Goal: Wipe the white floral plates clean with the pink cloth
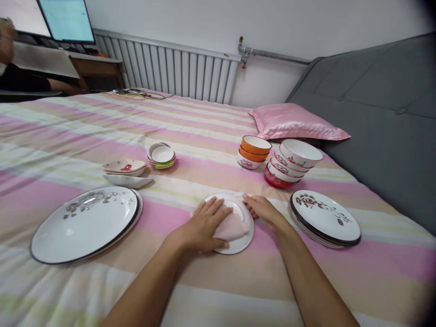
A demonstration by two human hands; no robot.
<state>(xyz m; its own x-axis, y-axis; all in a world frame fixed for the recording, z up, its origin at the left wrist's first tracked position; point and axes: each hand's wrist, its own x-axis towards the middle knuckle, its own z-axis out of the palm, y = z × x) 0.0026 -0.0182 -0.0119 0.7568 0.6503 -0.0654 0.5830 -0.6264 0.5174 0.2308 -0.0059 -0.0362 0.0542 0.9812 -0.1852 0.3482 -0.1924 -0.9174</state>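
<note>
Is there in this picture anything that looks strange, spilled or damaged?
Only the setting looks odd: the white plate under the pink cloth and the stacked bowls are on a bed, where tableware seems unusual. I see no spill or breakage.

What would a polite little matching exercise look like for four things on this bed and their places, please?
Things:
1. Pink cloth
2. Pink pillow
3. Largest flowered plate
4. Orange bowls

Places:
A. Beside the taller bowl stack
B. Left of the left hand
C. Near the grey headboard
D. On the small white plate

Pairs: 1-D, 2-C, 3-B, 4-A
</note>
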